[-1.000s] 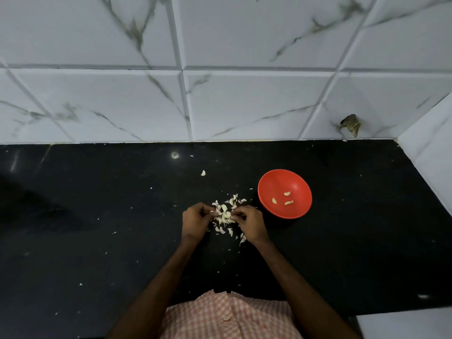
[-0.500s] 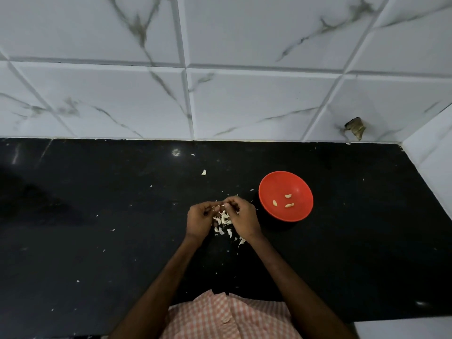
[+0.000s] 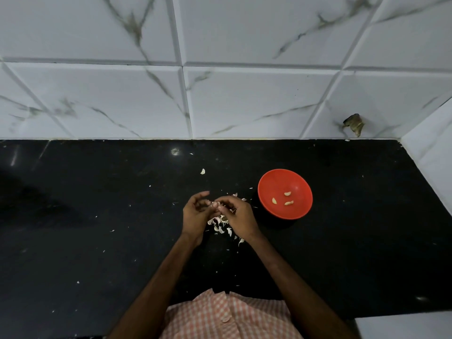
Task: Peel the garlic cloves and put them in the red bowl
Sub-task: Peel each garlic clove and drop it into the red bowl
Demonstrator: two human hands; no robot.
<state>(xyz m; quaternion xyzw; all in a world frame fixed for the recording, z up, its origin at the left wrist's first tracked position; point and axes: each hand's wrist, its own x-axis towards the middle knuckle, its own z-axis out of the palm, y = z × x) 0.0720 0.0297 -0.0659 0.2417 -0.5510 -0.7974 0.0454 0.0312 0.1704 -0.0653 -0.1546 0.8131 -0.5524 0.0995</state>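
While skins [image 3: 221, 225] lie beneath, the left hand [image 3: 195, 215] and right hand [image 3: 241, 216] together pinch one garlic clove [image 3: 215, 204].

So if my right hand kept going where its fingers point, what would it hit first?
The right hand points leftward: first the garlic clove apparently pinched between both hands, then the left hand; depth is unclear.

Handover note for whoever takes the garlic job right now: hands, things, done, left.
Hands: left hand and right hand both pinch one clove between them, above the pile of garlic bits; how far it is peeled I cannot tell.
Things: red bowl sits right of the hands on the black counter.
Done: three peeled cloves in the bowl.
Left: finish this clove, drop it in, work through the pile.
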